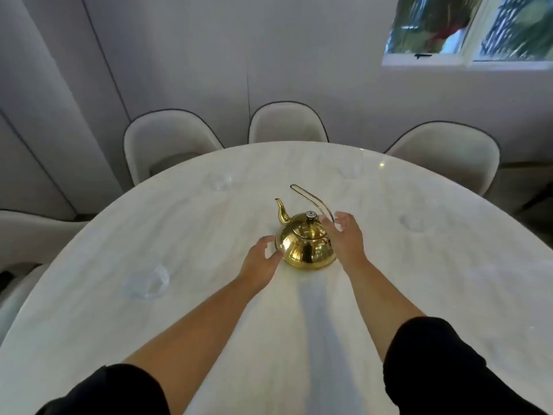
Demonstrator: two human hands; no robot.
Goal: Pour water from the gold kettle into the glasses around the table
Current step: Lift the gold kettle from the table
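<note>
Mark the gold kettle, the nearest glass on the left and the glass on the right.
gold kettle (302, 250), head view, front of its round body.
near left glass (148, 281), head view, middle of the glass.
right glass (412, 223), head view, middle of the glass.

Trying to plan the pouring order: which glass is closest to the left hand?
The glass at the table's near left, beside the left hand; the others stand beyond the gold kettle or right of it.
</note>
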